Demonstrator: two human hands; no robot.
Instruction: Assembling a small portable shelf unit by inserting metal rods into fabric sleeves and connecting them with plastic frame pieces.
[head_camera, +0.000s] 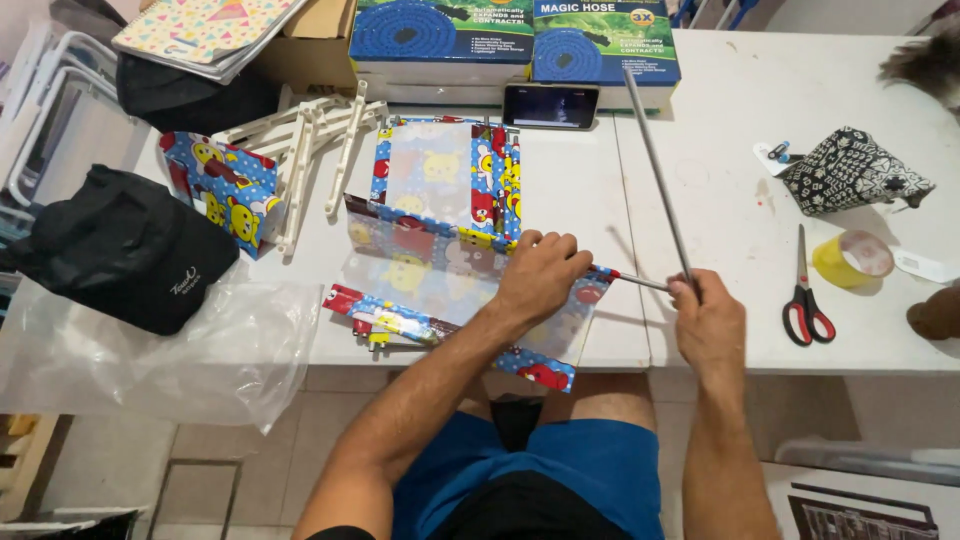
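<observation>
A colourful cartoon-printed fabric cover (440, 230) with clear panels lies spread on the white table (730, 200). My left hand (542, 272) grips its right edge near a sleeve. My right hand (706, 318) holds two thin grey metal rods: a long rod (655, 150) that slants up toward the far boxes, and a short rod (640, 281) that points left, its tip at the fabric edge next to my left hand.
White plastic rack parts (310, 150) and another printed piece (225, 190) lie at left, beside a black bag (125, 250) and clear plastic sheet (190, 350). Red-handled scissors (805, 300), yellow tape roll (850, 258), patterned pouch (855, 172), phone (550, 105) and hose boxes (510, 40) lie around.
</observation>
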